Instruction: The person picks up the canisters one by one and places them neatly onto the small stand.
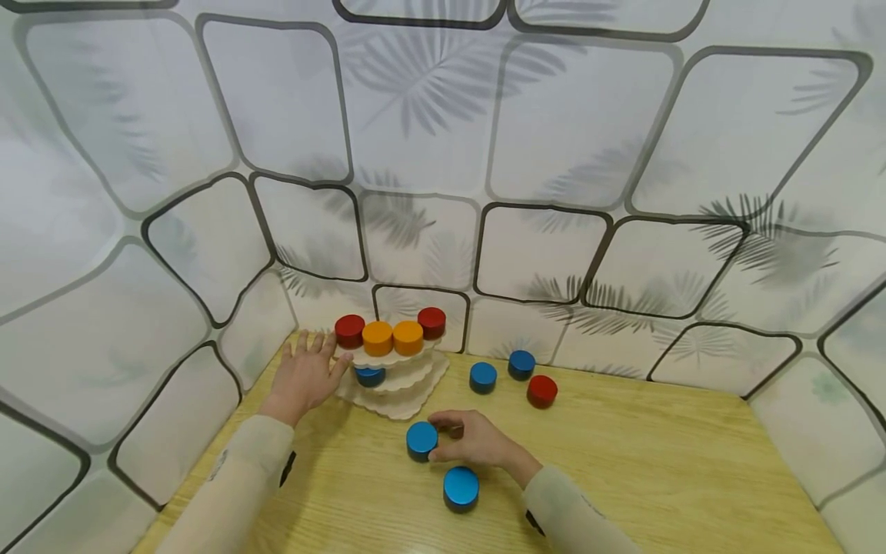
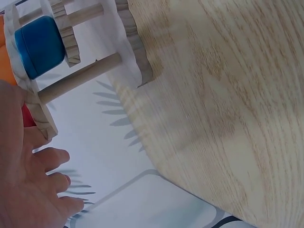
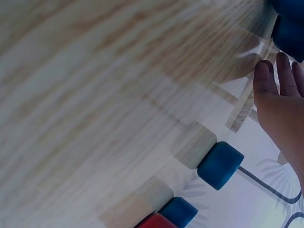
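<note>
Blue cylinders (image 1: 421,438), five, three red cylinders (image 1: 542,391), two orange cylinders (image 1: 408,337), one stand (image 1: 408,403)

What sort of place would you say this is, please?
Probably a small staged tabletop workspace: a yellowish wood-grain table bordered by white leaf-patterned walls, with a tiered, scalloped wooden stand on it.

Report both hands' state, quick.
Left hand: open, fingers spread beside the tiered stand.
Right hand: curved at a blue cylinder; whether it grips it cannot be told.
</note>
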Action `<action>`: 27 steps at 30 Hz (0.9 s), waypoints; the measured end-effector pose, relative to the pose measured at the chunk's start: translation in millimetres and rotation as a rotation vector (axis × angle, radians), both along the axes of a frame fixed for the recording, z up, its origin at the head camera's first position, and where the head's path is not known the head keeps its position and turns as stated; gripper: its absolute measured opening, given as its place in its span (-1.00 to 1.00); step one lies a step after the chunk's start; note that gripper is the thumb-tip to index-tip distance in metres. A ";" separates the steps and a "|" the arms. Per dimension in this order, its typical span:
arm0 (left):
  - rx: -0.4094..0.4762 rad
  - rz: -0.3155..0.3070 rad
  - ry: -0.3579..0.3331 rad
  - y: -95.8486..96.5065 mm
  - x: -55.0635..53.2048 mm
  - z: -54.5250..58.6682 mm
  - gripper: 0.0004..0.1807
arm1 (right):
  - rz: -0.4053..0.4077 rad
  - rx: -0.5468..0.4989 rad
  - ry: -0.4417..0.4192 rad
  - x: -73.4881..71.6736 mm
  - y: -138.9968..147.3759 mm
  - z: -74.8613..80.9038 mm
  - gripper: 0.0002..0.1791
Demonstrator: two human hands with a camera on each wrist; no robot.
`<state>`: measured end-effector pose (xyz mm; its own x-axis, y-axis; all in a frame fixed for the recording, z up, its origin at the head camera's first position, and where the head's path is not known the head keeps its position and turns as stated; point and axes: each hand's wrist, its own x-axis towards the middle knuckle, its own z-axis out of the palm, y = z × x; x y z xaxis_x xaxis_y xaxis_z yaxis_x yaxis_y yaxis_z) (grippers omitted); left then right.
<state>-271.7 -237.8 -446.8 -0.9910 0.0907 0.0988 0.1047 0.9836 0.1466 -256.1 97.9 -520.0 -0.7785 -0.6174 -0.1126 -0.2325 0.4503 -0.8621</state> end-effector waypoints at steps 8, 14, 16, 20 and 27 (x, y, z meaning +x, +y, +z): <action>0.034 -0.009 -0.016 -1.5 -0.9 -7.1 -0.17 | -0.004 0.014 0.005 1.8 -2.6 -0.2 -0.33; 0.053 -0.013 -0.021 -1.9 -2.7 -8.1 -0.17 | -0.008 0.024 0.025 1.2 -3.5 -0.6 -0.36; 0.054 -0.016 -0.023 -1.8 -3.0 -7.8 -0.17 | -0.007 0.025 0.029 1.2 -4.1 -0.7 -0.36; 0.058 -0.019 -0.021 -1.3 -2.6 -6.5 -0.18 | -0.008 0.020 0.038 1.4 -5.5 -0.7 -0.37; 0.060 -0.015 -0.018 -2.3 -1.9 -6.4 -0.19 | -0.031 0.047 0.046 2.8 -7.9 -2.1 -0.41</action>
<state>-273.6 -240.0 -453.2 -0.9911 0.1003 0.0870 0.1165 0.9713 0.2075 -253.3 90.0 -522.0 -0.8025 -0.5875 -0.1040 -0.2567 0.4974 -0.8287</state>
